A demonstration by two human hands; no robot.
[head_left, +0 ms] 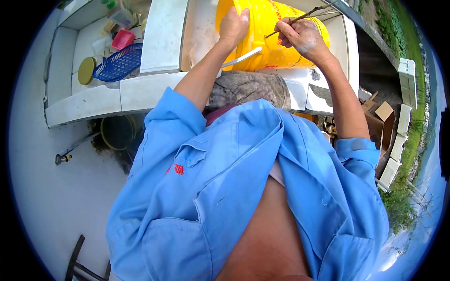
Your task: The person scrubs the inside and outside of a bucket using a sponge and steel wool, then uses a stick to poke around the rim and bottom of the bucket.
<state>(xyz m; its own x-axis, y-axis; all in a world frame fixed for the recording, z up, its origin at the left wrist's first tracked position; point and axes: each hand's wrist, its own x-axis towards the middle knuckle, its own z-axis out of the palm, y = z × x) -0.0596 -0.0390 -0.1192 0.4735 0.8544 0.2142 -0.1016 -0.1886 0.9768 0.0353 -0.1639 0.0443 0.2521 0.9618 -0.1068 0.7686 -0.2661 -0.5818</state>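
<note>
A yellow bucket with red print lies on its side in a white-tiled basin. My left hand is closed on the bucket's rim, its thumb uppermost and the other fingers partly hidden. Between the thumb and fingers of my right hand is a thin brown twig, whose lower tip points at the bucket's side. I cannot tell if the tip touches it. The white bucket handle sticks out below my left hand. A grey, stained cloth hangs over the basin's front edge.
In the left compartment are a blue plastic basket, a pink container, a jar with a yellowish lid and a green-capped bottle. A white tiled divider separates the compartments. A cardboard box stands at right.
</note>
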